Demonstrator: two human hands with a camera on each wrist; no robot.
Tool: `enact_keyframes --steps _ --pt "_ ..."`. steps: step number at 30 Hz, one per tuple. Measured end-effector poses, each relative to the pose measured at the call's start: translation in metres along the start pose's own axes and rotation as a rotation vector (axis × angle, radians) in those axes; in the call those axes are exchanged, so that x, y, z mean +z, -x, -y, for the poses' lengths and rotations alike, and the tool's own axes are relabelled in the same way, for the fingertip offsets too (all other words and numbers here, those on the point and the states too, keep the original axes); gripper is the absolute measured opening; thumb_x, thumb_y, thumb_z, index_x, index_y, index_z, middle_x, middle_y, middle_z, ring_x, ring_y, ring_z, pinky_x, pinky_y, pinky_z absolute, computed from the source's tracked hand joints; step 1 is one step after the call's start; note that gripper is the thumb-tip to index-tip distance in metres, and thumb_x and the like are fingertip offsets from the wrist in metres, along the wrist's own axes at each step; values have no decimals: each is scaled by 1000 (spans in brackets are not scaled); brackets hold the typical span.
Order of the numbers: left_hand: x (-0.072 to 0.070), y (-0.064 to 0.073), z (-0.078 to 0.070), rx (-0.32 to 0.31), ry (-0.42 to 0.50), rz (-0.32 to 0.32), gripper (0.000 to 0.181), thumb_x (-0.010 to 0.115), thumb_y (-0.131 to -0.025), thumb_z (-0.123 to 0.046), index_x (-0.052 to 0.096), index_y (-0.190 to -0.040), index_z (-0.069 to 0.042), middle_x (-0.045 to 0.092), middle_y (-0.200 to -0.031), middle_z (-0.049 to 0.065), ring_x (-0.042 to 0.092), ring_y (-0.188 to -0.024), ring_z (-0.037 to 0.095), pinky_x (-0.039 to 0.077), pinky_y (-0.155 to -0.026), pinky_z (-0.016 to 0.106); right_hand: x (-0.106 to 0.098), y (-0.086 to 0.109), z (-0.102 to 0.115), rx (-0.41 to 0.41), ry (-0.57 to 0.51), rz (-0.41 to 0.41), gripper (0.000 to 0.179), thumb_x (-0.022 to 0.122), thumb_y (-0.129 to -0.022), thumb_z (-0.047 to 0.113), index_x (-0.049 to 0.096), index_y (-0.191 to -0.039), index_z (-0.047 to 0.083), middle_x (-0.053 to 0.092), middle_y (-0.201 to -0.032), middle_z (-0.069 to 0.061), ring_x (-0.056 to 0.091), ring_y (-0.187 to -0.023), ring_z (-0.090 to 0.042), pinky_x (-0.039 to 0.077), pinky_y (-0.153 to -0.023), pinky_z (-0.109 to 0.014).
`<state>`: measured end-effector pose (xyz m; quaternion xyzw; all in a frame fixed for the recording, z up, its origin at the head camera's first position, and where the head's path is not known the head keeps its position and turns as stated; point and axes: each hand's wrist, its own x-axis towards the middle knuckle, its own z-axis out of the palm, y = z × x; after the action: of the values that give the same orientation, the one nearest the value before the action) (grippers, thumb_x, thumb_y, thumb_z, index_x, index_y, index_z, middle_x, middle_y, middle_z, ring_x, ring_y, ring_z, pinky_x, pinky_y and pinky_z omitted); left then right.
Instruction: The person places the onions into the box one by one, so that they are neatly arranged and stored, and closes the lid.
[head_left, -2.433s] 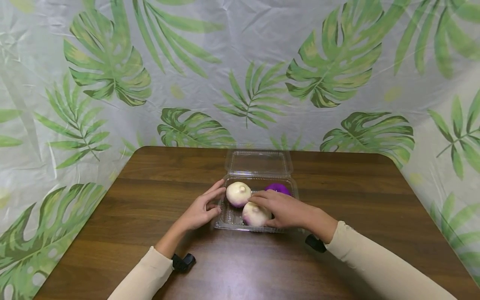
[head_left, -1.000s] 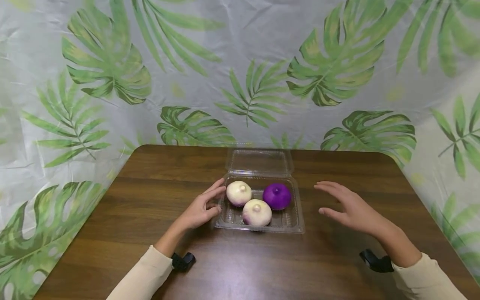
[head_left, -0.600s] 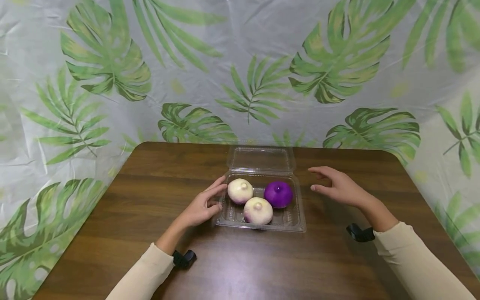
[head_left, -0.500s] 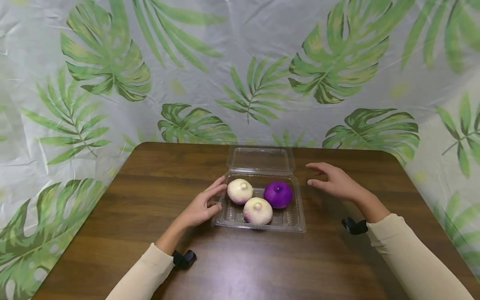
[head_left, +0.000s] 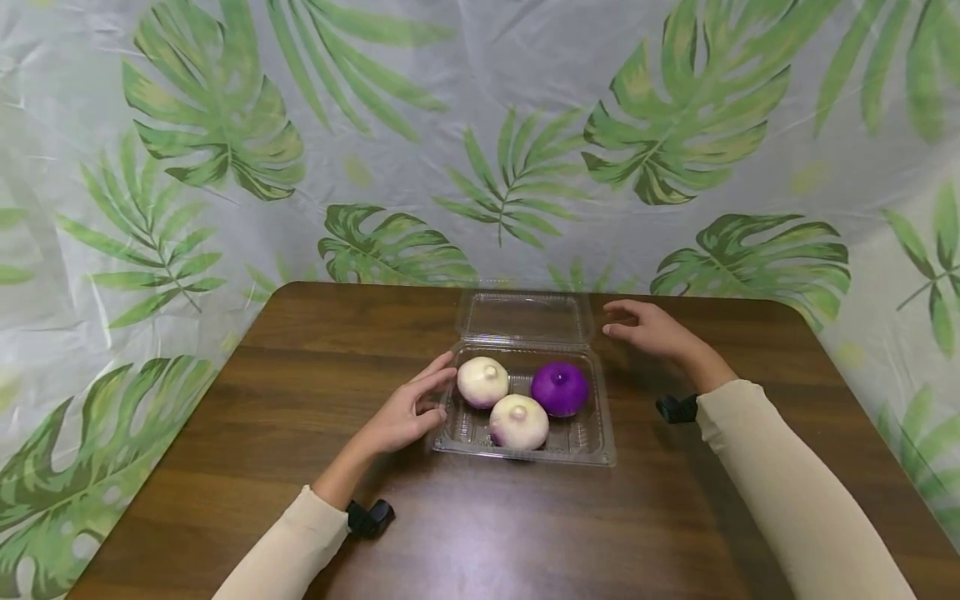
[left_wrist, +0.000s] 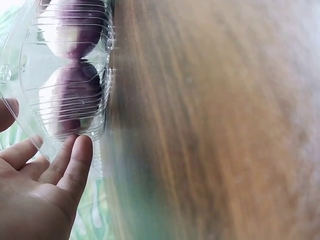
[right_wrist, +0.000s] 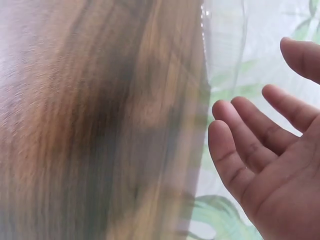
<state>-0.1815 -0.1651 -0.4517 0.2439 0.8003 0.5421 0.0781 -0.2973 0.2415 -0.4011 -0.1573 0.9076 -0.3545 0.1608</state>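
A clear plastic clamshell box (head_left: 525,456) lies on the table with its lid (head_left: 523,317) tipped back. Two white turnips with purple undersides fill its left part, a rear turnip (head_left: 483,383) and a front turnip (head_left: 519,422). At the right inside is a deep purple, round turnip-like vegetable (head_left: 559,389) with a small nub on top. My left hand (head_left: 405,412) rests its extended fingers against the box's left side; the left wrist view shows fingertips (left_wrist: 82,145) at the clear wall. Beside the lid's right edge hovers my right hand (head_left: 648,327), fingers relaxed, holding nothing.
The box stands on a dark brown wooden table (head_left: 315,367), near its far edge. Behind hangs a pale, leaf-patterned sheet (head_left: 405,150). Each wrist wears a black strap device, such as the left wrist camera (head_left: 371,518).
My right hand has left the front turnip, swung out to the right, then moved forward and inward to beside the lid. The left hand stays at the box's side.
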Motion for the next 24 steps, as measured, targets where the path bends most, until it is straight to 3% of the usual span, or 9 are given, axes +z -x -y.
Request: enact_keyframes --steps 11,24 --pt "-1 -1 -3 3 -21 2 62 54 -86 7 41 -147 7 19 -167 15 47 -137 42 54 -98 37 -5 -27 -9 158 -259 31 64 45 -105 35 23 -157 5 35 -157 -27 42 -141 -43 43 -111 -54" --pt "1 0 -4 -4 2 22 63 52 -87 6 38 -148 8 16 -167 15 45 -138 43 53 -100 40 6 -41 -12 163 -424 72 66 42 -106 24 11 -158 -1 24 -160 -30 37 -143 -46 39 -116 -52"
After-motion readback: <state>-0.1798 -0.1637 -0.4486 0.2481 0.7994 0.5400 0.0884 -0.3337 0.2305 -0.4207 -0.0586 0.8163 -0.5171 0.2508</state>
